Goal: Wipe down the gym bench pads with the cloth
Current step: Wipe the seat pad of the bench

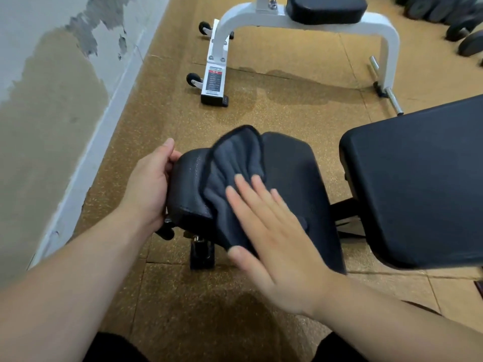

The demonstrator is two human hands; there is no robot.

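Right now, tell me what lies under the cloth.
The cloth lies on the small pad, the right hand pressing it flat. The pad surface it covers is hidden.

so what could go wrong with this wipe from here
The bunched dark grey cloth lies only partly under the flat right hand, so it may fold over instead of wiping. The left hand grips just one end of the small black padded seat, which might twist.

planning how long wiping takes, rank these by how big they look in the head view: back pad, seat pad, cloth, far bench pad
1. back pad
2. seat pad
3. cloth
4. far bench pad, farther from the camera, so its true size is unsure
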